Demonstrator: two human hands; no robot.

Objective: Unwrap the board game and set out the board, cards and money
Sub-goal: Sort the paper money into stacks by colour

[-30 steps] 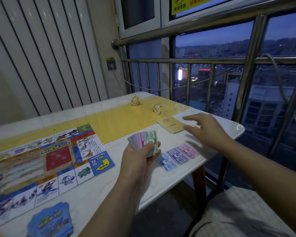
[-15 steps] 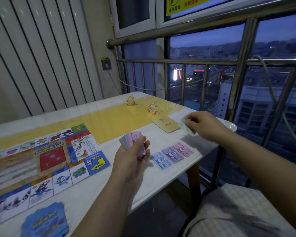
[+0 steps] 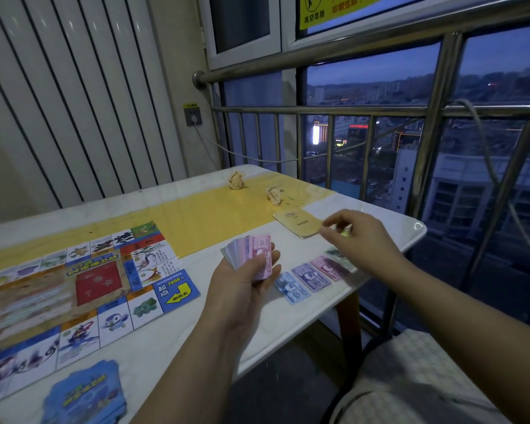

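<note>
Fingers (image 3: 275,256) of our left hand (image 3: 242,289) curl round a fanned wad of money (image 3: 251,249), thumb pressed on its pink top note. Those of our right hand (image 3: 364,240) are bent over the far end of the row, and we cannot tell whether they pinch a note or have nothing in them. Starting with the bench (image 3: 196,341): its top looks glossy, and we judge that paper will slide on it at a nudge. Our board (image 3: 74,286) lies flat on the left and seems safe, but the blue card deck (image 3: 86,390) sits near the front edge, where one knock could send it over. Our wad is splayed and held above the bench by one hand only, so a loosened thumb could spill it across what is already laid out. The blue notes (image 3: 291,290), purple notes (image 3: 311,276), pink notes (image 3: 329,266) and green notes (image 3: 341,258) lie side by side close to the edge, the last of them just under our right wrist. A careless sweep may drag them together or over the edge. Smallest worry: thin notes cling, and two may go down as one.
</note>
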